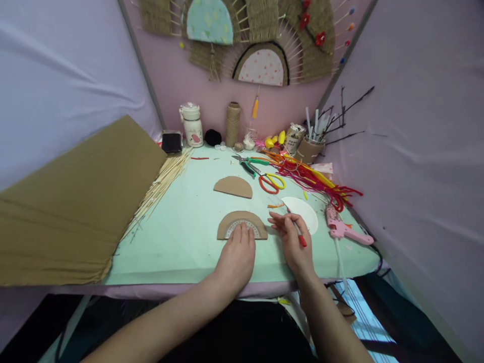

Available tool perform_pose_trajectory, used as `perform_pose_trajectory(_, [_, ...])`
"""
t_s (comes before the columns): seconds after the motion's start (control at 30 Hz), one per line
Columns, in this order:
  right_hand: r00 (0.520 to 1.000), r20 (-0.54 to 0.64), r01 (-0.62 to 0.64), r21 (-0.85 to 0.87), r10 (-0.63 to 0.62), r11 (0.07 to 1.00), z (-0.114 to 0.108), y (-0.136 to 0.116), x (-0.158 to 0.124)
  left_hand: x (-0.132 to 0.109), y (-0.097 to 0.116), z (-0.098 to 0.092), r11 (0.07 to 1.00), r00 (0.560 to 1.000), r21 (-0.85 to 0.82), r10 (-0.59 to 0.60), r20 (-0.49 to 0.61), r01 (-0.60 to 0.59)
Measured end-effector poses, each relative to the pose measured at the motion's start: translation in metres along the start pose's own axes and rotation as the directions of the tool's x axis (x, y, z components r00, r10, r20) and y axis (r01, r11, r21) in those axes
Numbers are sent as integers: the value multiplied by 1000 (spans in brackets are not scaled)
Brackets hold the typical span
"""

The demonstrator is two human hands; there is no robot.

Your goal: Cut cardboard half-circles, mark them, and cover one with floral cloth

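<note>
Left hand (238, 252) on clear semicircular protractor (231, 229), laid over brown cardboard half-disc (242, 215). Right hand (297, 239), just beside, holding slim red-ended stick (302, 240), probably pen, partly hidden. Second brown cardboard half-disc (233, 186) beyond; pink glue gun (339, 229) farther right.

No words, brands or numbers can be read. The half-round protractor (232, 229) bears a curved scale, its figures too small to make out. Print on the drink can (294, 137) at the back is illegible, as is any lettering around the pink picture on the white bottle (192, 126).
</note>
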State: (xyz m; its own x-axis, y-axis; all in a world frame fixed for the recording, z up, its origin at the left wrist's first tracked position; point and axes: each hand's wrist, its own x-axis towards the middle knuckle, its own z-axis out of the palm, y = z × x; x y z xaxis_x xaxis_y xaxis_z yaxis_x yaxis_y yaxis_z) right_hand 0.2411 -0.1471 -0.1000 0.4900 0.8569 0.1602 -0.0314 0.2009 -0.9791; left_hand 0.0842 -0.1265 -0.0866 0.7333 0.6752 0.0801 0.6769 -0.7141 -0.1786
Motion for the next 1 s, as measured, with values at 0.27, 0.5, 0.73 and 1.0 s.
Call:
perform_pose_trajectory(0.27, [935, 347, 39, -309, 74, 950, 20, -42, 27, 0, 2, 4, 999, 1000, 36, 19, 19, -19])
perform_pose_trajectory(0.5, [630, 719, -52, -338, 294, 940, 68, -60, 62, 0, 4, 8, 1000, 1000, 29, -11, -11, 11])
perform_pose_trajectory(0.73, [551, 799, 263, -440, 241, 858, 97, -54, 75, -1, 4, 9, 999, 999, -13, -29, -14, 29])
perform_pose_trajectory(1.0, [510, 841, 440, -434, 178, 786, 104, -48, 67, -2, 4, 6, 999, 999, -29, -39, -27, 38])
